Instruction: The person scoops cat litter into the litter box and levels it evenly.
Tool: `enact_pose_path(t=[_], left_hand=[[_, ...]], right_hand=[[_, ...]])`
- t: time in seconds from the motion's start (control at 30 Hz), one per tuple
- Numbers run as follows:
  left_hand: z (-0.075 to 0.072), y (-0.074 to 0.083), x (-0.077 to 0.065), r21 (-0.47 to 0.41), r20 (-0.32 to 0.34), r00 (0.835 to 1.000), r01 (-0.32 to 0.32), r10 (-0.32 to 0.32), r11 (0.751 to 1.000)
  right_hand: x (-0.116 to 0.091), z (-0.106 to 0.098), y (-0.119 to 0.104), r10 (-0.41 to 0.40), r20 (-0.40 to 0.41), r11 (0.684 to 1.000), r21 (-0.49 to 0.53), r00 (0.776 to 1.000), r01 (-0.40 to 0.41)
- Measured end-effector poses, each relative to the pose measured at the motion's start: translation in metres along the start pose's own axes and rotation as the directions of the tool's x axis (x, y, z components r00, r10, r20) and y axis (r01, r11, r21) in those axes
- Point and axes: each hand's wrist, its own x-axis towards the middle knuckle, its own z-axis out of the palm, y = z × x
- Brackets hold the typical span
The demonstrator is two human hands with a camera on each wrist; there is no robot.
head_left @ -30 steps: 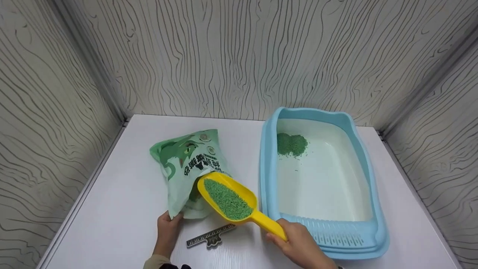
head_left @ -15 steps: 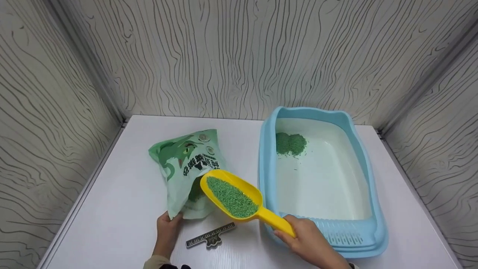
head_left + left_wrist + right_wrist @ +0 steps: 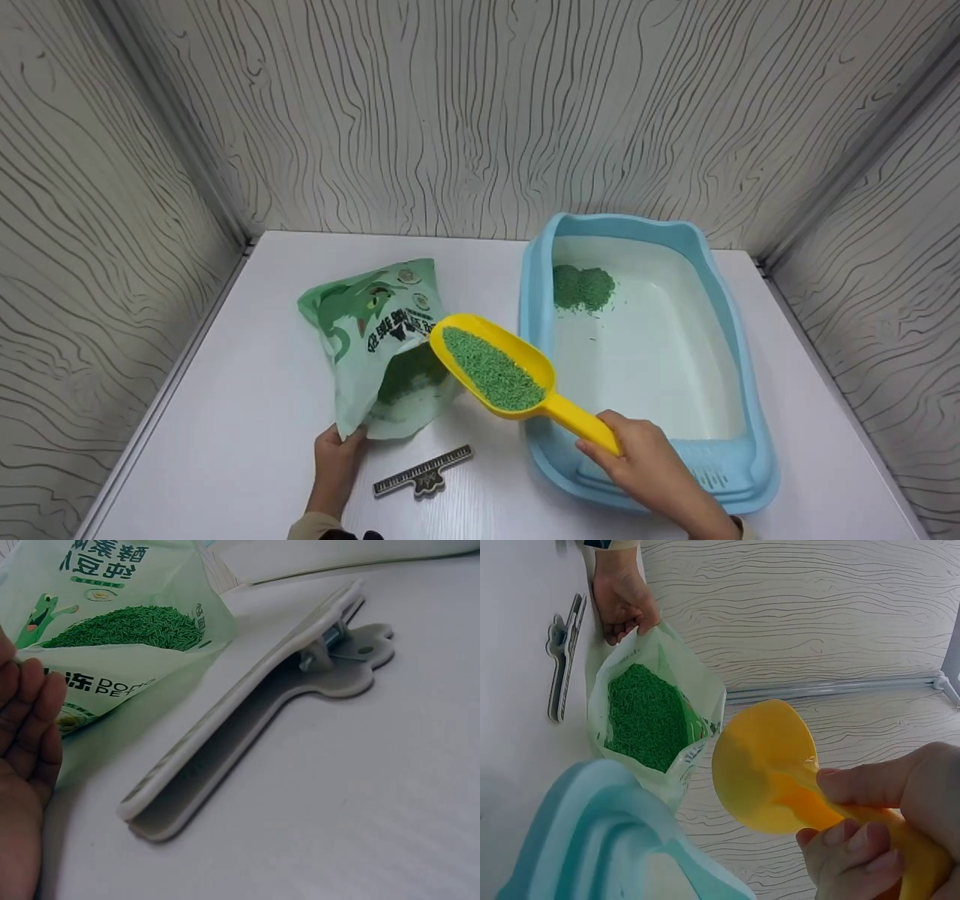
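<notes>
My right hand (image 3: 651,459) grips the handle of a yellow scoop (image 3: 577,424) heaped with green pellet cat litter (image 3: 495,373). The scoop hangs between the bag and the litter box, its tip overlapping the bag's right edge in the head view. With my left hand (image 3: 337,457) I pinch the near corner of the pale green cat litter bag (image 3: 352,390), which lies on its back with its mouth facing me. Green pellets (image 3: 645,716) show inside the bag in the right wrist view. A blue litter box (image 3: 536,330) stands at right, a small pile of pellets (image 3: 583,288) in its far left corner.
A grey bag clip (image 3: 424,474) lies on the white table (image 3: 225,420) just in front of the bag, near my left hand; its hinge shows in the left wrist view. Wood-patterned panels (image 3: 450,112) enclose the table at the back and sides.
My right hand has moved right and away from me, drawing the loaded scoop out of the bag's mouth and uncovering the opening. My left hand stays at the bag's corner.
</notes>
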Motion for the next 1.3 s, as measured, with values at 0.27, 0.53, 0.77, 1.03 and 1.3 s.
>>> enact_pose_path(t=[0.27,0.53,0.77,1.03,1.3], left_hand=[[0.000,0.000,0.000,-0.011,-0.011,1.000,0.002,-0.002,1.000],[0.000,0.000,-0.001,-0.003,-0.005,1.000,-0.005,0.005,1.000],[0.000,0.001,0.000,-0.003,0.010,1.000,0.008,-0.008,1.000],[0.000,0.001,-0.001,0.011,0.015,1.000,0.024,-0.024,1.000],[0.000,0.001,-0.001,0.020,0.008,1.000,0.017,-0.018,1.000]], right_hand=[[0.001,-0.015,0.006,0.033,-0.056,0.999,-0.014,0.998,-0.033],[0.003,-0.024,0.010,0.109,-0.076,0.993,-0.032,0.991,-0.111],[0.002,-0.032,0.018,0.092,-0.106,0.994,-0.057,0.990,-0.098],[0.004,-0.041,0.025,0.089,-0.135,0.993,-0.070,0.987,-0.099],[0.004,-0.047,0.033,0.119,-0.133,0.989,-0.069,0.984,-0.129]])
